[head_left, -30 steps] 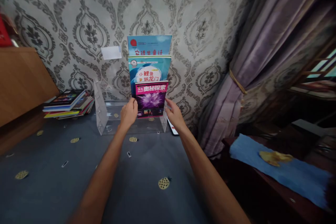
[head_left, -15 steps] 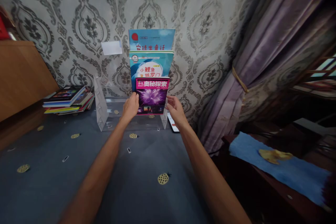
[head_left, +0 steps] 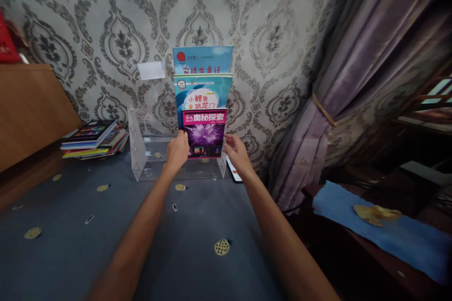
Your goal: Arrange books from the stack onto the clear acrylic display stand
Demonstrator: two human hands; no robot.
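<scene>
A purple and pink book [head_left: 205, 135] stands upright at the front of a clear acrylic rack [head_left: 139, 162]. My left hand [head_left: 177, 150] is closed on its left edge, and my right hand [head_left: 238, 153] has its fingers bent against the right edge. Behind it rises a teal book [head_left: 222, 91] with a white oval on its cover, its lower part hidden. Farthest back and tallest is a light blue book [head_left: 208, 56] with red lettering. All three lean slightly back in the right part of the rack.
A stack of books [head_left: 93, 138] lies left of the rack on the dark blue tablecloth [head_left: 141, 211]. A phone [head_left: 233, 171] lies behind my right hand. Patterned wallpaper is behind the rack. A purple curtain [head_left: 300, 150] and a blue cloth [head_left: 335, 209] are at right.
The camera view has tipped up a little, so everything sits slightly lower in the picture. Both hands stay at the edges of the purple book, which has hardly moved in the rack.
</scene>
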